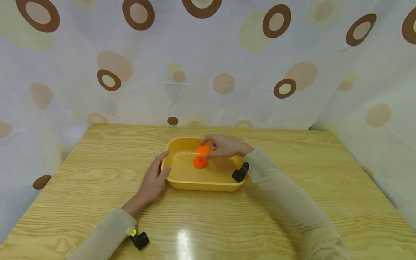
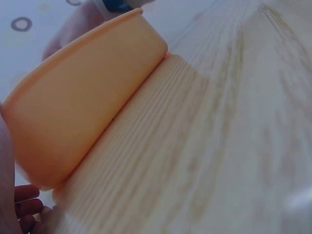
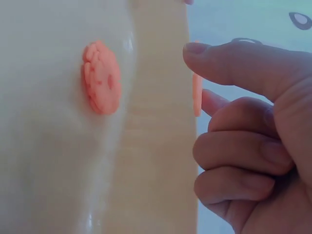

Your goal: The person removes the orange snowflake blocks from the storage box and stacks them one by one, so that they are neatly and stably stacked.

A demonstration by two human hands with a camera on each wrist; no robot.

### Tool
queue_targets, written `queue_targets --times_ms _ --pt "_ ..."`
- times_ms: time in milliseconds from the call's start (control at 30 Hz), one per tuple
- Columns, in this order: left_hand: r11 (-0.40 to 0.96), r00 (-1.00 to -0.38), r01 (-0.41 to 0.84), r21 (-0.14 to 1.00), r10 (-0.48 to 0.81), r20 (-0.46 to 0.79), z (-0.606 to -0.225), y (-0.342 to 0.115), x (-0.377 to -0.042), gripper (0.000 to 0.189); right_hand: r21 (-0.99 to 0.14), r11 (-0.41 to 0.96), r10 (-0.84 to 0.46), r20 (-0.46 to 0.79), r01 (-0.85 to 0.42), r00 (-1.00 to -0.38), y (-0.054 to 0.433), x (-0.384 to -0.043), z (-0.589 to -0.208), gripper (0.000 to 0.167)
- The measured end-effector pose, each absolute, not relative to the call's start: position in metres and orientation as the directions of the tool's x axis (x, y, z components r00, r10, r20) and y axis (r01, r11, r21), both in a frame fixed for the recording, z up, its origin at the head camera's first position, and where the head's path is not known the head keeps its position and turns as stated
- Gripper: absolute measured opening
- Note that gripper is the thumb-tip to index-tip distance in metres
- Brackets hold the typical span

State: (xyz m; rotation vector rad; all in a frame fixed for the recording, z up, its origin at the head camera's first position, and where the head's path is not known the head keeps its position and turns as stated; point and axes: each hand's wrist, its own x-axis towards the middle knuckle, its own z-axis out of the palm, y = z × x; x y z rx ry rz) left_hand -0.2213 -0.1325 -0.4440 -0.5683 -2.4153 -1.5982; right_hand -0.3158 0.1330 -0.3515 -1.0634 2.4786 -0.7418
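Observation:
A yellow-orange plastic tray (image 1: 208,186) with rounded corners stands on the table. My left hand (image 1: 154,180) grips its left end; in the left wrist view, fingertips (image 2: 28,207) curl by the tray's lower corner. Over the tray, my right hand (image 1: 224,145) pinches a flat orange flower-shaped piece (image 1: 203,150) between thumb and index finger. The right wrist view shows this piece (image 3: 197,95) edge-on, its other fingers folded in. A second, darker orange flower-shaped piece (image 1: 200,162), with layered petals, lies on the tray floor just in front of the held one.
The wood-grain table (image 1: 208,224) carries the tray near its far half. Behind it hangs a pale curtain (image 1: 201,97) with brown ring prints. Black wrist cameras sit on both sleeves, the right one (image 1: 239,174) over the tray's near right corner.

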Motion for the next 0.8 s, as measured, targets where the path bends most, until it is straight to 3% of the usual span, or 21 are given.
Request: queue_targets --times_ms 533,800 --pt "0.362 -0.903 0.428 0.828 0.203 0.378 -0.447 -0.134 -0.223 0.048 -0.560 0.585 -0.753 -0.104 -0.587 -0.650 0.151 -0.306 -0.332 0.044" --pt "0.340 -0.906 0.421 0.841 0.206 0.370 -0.445 -0.134 -0.222 0.047 -0.592 0.582 -0.728 -0.073 -0.558 -0.682 0.173 -0.295 -0.331 0.045"
